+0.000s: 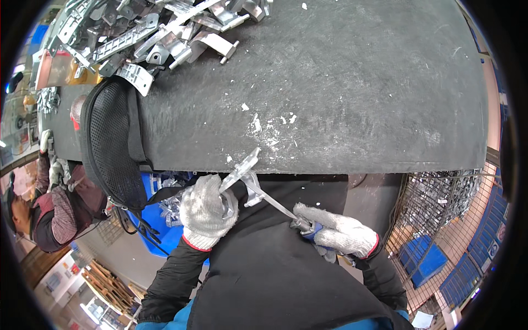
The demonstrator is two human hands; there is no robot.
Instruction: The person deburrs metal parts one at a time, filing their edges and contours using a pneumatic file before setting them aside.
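Observation:
My left hand [209, 212], in a white knit glove, is closed round a silver cast-metal bracket [240, 171] at the near edge of the dark table. My gloved right hand [344, 232] grips a hand tool with a blue handle [311, 231] and a long, narrow, flat metal blade [279, 205]. The blade runs up to the left, and its far end meets the bracket's lower arm. Whether it is a file or a scraper I cannot tell. Both hands are in front of my black apron [264, 264].
A heap of silver castings [176, 27] covers the table's far left. White chips [264, 129] lie on the dark tabletop [357, 82]. A black mesh bag [113, 137] sits by a blue bin [170, 236]. At right stands a wire cage [434, 209] of parts. Another person [60, 214] works at far left.

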